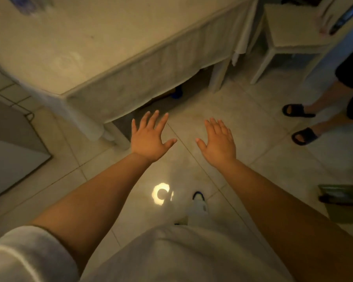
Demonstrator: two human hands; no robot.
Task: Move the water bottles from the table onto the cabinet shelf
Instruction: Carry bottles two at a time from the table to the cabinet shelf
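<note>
Left hand [149, 137] and right hand [218, 139] both spread flat, empty, mid-frame over pale tiled floor [243, 110]. Blurred bluish bottle-like shape [32, 4] upper left on cloth-draped table [102, 37] — unconfirmed. Risks: long reach, bystander's sandalled feet [300, 123] at right — collision.

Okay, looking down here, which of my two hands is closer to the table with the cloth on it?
Your left hand. Its fingertips reach right up to the hanging edge of the tablecloth, while your right hand hovers out over bare floor tiles. Both are open and hold nothing.

Two hands [149, 139], one table [102, 47], one stool [293, 31], two sandals [296, 110]
</note>
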